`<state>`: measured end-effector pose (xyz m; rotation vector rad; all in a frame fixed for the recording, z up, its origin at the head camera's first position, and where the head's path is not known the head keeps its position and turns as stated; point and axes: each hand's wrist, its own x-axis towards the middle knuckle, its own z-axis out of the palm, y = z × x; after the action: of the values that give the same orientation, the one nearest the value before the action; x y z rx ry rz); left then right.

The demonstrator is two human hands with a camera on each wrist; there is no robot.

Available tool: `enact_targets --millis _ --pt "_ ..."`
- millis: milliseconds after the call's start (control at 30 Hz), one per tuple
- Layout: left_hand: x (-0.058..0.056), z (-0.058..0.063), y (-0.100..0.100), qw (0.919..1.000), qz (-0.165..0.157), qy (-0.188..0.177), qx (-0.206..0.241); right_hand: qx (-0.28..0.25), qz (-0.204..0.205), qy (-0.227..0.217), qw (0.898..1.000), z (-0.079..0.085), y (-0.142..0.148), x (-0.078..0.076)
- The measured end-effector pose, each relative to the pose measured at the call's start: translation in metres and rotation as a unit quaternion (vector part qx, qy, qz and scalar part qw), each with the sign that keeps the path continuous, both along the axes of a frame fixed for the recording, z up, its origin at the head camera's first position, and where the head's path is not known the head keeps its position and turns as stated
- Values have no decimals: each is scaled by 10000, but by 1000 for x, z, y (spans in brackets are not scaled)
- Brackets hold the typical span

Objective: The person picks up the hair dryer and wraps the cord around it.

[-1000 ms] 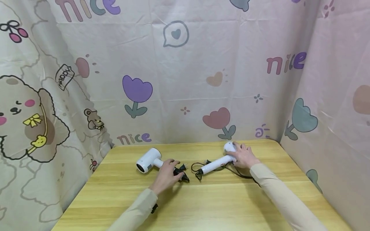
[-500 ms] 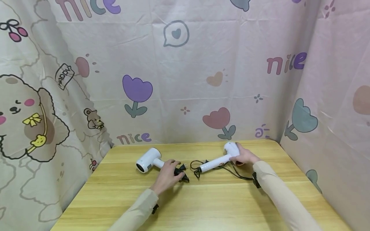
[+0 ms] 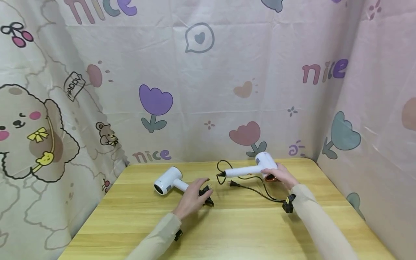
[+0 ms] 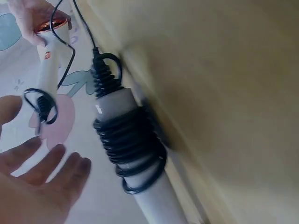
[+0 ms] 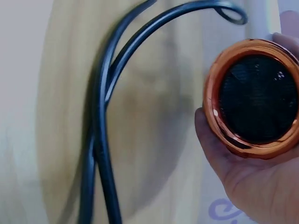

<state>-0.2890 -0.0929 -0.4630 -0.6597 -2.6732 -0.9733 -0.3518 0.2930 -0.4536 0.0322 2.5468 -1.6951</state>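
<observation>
My right hand (image 3: 282,176) grips the head of a white hair dryer (image 3: 243,171), held up off the tabletop with its handle pointing left. Its copper-rimmed end (image 5: 257,100) faces the right wrist camera, with my thumb and fingers around the body. A black cord loops from the handle's end. The second white hair dryer (image 3: 169,180) lies on the left of the table. Beside its handle, my left hand (image 3: 192,198) hovers with loosely spread fingers and holds nothing. The left wrist view shows a black cord (image 4: 128,140) wound around that handle, apart from my fingers.
The wooden table (image 3: 247,231) has a patterned curtain (image 3: 201,83) behind it and on both sides. A black two-pin plug (image 3: 234,183) with its cord trails below the right dryer. Small black devices sit at both wrists.
My right hand has shifted its grip on the right hair dryer and raised it, the handle now nearly level. Its plug and cord show more fully. My left hand has opened slightly.
</observation>
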Motion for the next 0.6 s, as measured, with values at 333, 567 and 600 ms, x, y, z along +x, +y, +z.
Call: enact_targets --millis 333,567,600 --pt "-14 26 16 9588 -790 2633 -713 -110 66 80 9999 30 -7 17" --pt "-16 43 16 8895 -1192 4121 -1577 -402 180 -132 9989 38 -14 30" --pt "-16 44 16 8817 -1184 4248 -1676 -465 207 -175 9986 38 -15 31"
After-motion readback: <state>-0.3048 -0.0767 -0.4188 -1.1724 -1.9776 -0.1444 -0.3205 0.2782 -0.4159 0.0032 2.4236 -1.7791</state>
